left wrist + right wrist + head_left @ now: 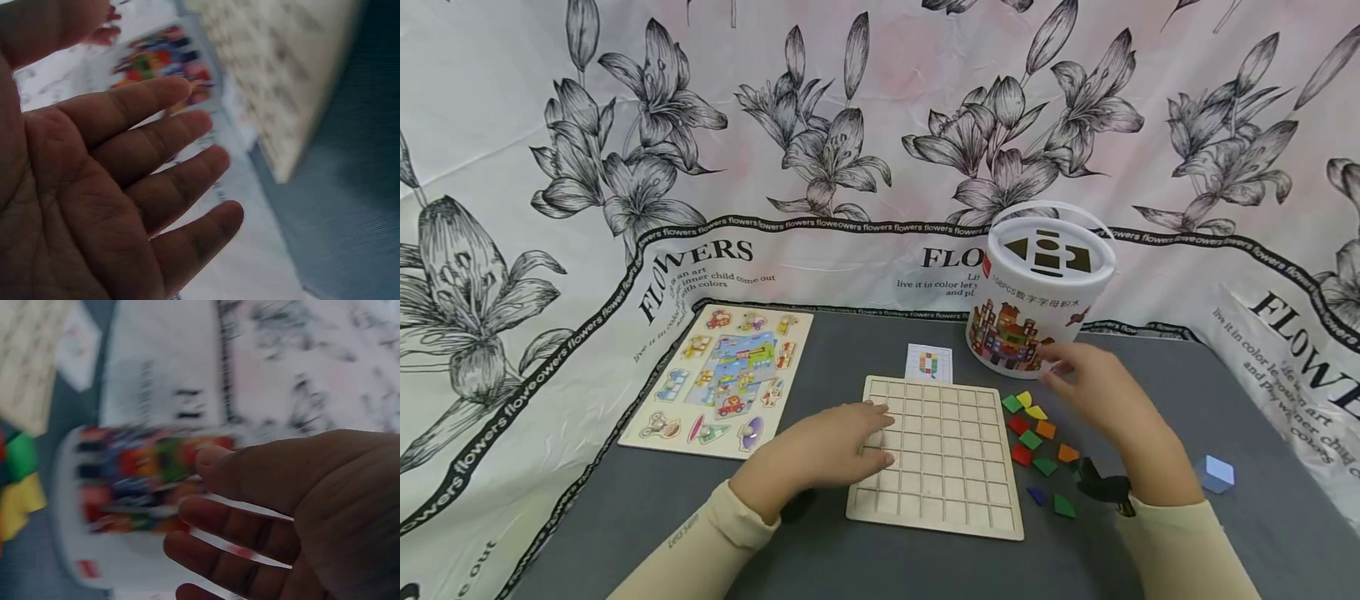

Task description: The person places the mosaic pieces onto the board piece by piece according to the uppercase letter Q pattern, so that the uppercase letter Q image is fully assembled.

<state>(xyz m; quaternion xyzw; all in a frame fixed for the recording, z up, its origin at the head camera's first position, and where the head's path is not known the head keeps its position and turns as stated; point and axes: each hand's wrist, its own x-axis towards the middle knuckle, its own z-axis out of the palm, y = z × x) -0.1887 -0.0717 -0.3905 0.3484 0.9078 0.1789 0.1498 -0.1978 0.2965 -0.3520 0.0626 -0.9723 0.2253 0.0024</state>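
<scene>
My left hand (827,448) hovers over or touches the left edge of a wooden grid board (942,475). Its fingers are extended and hold nothing, as the left wrist view confirms. At the right, my right hand (1105,400) is in front of a white lidded bucket (1030,321) with a colourful building picture, fingers slightly bent and apart with nothing between them. Whether it touches the bucket is unclear. Beside the board lie several coloured blocks (1021,455) in red, green, yellow, orange and blue. Behind the board sits a small card (915,367) bearing a coloured letter-like pattern.
A picture puzzle board (681,387) lies at the left of the dark grey table (820,550). A light blue cube (1217,473) stands right of my right forearm. Flower-printed cloth (850,267) hangs behind and along both sides.
</scene>
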